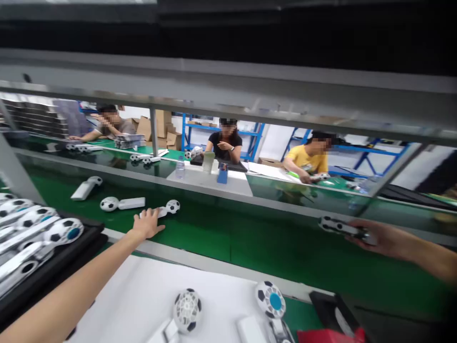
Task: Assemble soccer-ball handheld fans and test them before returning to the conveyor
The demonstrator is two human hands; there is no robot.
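Observation:
My left hand (147,224) reaches out over the green conveyor belt (228,238) and lies with fingers closing on the white handle of a football-patterned handheld fan (164,209). My right hand (374,238) is stretched far to the right above the belt and grips another football-patterned fan (339,226) by its end. The picture is blurred by motion.
Two more fans (121,203) (85,187) lie on the belt to the left. A black tray (50,259) of several fans sits at the left edge. Fan parts (187,309) (270,299) lie on the white mat (143,295) near me. Three people sit working across the line.

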